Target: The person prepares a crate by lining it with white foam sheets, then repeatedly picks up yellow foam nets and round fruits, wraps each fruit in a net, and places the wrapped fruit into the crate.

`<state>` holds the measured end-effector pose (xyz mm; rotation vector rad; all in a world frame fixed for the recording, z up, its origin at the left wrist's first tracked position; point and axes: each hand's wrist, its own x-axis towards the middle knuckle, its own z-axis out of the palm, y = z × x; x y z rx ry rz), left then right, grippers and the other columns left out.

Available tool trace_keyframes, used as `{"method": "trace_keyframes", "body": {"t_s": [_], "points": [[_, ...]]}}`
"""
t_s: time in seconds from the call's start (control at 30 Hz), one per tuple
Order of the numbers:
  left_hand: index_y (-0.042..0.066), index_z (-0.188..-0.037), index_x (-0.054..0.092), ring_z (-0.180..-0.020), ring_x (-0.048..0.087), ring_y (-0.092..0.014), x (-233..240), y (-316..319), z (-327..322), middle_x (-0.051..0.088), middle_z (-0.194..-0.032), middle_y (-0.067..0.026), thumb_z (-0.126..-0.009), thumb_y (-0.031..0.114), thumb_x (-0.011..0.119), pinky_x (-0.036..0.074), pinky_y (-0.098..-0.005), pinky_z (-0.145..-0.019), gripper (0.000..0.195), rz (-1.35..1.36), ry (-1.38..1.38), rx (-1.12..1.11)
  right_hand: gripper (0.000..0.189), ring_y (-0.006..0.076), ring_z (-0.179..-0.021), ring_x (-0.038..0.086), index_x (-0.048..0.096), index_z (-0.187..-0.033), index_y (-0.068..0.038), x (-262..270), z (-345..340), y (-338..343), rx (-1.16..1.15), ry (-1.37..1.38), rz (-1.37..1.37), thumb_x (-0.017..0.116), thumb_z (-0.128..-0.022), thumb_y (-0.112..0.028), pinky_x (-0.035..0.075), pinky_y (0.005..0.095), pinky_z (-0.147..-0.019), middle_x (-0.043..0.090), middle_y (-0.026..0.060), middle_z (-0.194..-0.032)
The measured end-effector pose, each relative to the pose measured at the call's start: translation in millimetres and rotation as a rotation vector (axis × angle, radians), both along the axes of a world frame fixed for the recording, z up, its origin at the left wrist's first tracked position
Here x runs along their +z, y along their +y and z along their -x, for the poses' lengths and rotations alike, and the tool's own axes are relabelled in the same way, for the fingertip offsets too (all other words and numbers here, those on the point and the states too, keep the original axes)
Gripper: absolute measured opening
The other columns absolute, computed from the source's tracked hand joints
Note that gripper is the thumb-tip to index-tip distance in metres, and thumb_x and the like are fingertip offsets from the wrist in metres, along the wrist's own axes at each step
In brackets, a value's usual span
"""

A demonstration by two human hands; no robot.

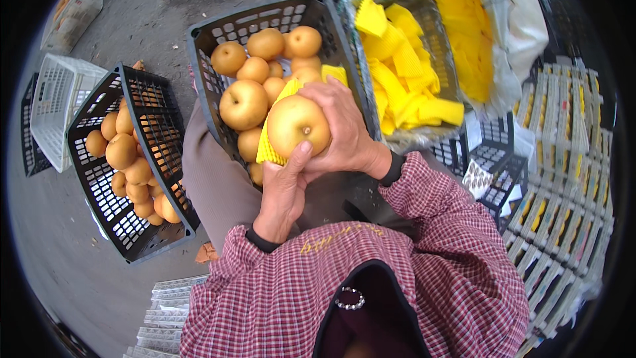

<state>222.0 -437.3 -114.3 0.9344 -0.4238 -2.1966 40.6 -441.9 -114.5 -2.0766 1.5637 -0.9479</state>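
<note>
A large yellow-brown Asian pear (pixel 297 127) is held between both hands above a black plastic crate. My left hand (pixel 283 191) grips it from below, with the thumb near the pear's stem. Around its upper right side curls my right hand (pixel 348 129). A yellow foam net sleeve (pixel 278 124) shows along the pear's left side; how far it reaches behind the pear is hidden. In the black crate (pixel 211 94) beneath lie several more bare pears (pixel 243 104). Another bit of yellow foam (pixel 334 73) appears just beyond my right hand.
Right of the crate stands a plastic-lined crate (pixel 437 25) of yellow foam sleeves (pixel 397 64), with a sack (pixel 526 15) of more beyond. A tilted black crate (pixel 99 209) of pears is at left, near a white crate (pixel 54 109). Stacked slatted crates (pixel 561 179) line the right.
</note>
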Motion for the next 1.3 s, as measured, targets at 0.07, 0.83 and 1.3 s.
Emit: {"method": "trace_keyframes", "body": {"t_s": [0.07,0.83,1.3], "points": [[0.002,-0.142,0.039,-0.109,0.067,-0.03,12,15,4,0.061,-0.127,-0.0166,-0.093,0.031,0.071,0.06,-0.0496,-0.089,0.065,-0.022,0.057,-0.045,0.092,0.0377,-0.129,0.049,0.051,-0.133,-0.002,21,13,29,-0.009,0.05,-0.071,0.089,-0.06,-0.041,0.036,0.0465,-0.112,0.055,0.0197,-0.13],[0.001,-0.14,0.039,-0.116,0.057,-0.022,70,171,77,0.056,-0.127,-0.0129,-0.073,0.014,0.081,0.05,-0.038,-0.098,0.08,0.253,0.003,-0.541,0.024,0.0265,-0.085,0.07,0.057,-0.102,-0.002,93,58,277,-0.919,-0.475,0.066,0.069,-0.085,-0.013,0.056,0.0337,-0.074,0.067,0.0148,-0.091],[0.006,-0.137,0.05,-0.134,0.043,-0.038,93,238,246,0.048,-0.137,-0.0184,-0.074,0.021,0.079,0.03,-0.0487,-0.114,0.071,1.621,0.356,-1.039,0.084,0.0235,-0.114,0.059,0.036,-0.144,0.002,54,104,428,-1.014,-1.405,0.517,0.079,-0.083,-0.037,0.046,0.0356,-0.102,0.059,0.0139,-0.122]]}}
